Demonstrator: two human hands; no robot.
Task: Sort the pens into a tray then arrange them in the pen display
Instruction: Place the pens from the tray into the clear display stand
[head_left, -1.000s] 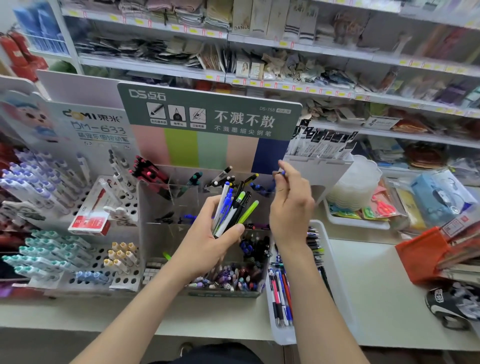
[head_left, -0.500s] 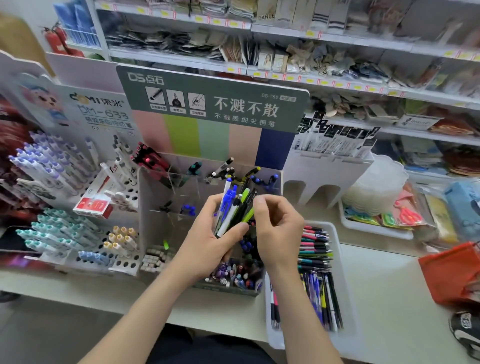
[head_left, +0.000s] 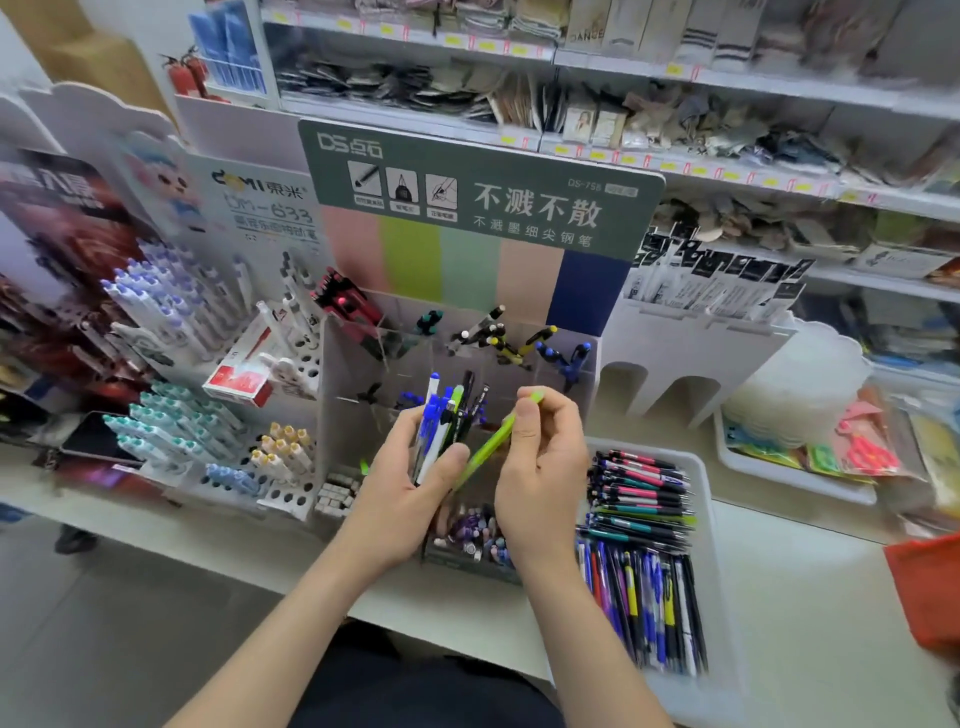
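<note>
1. Head view: the grip of the left hand (head_left: 410, 491) curls round a pen bundle (head_left: 441, 421) before the pen display (head_left: 467, 270).
2. The right hand (head_left: 543, 467) pinches a lime-green pen (head_left: 488, 447) in its grip beside it.
3. Right, on the bench (head_left: 810, 597), the white tray (head_left: 716, 571) holds rows of pens (head_left: 639, 499).

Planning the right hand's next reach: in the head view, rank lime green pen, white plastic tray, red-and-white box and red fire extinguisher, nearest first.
1. Lime green pen: pinched in right hand.
2. White plastic tray: just right.
3. Red-and-white box: left display.
4. Red fire extinguisher: far back left.
</note>
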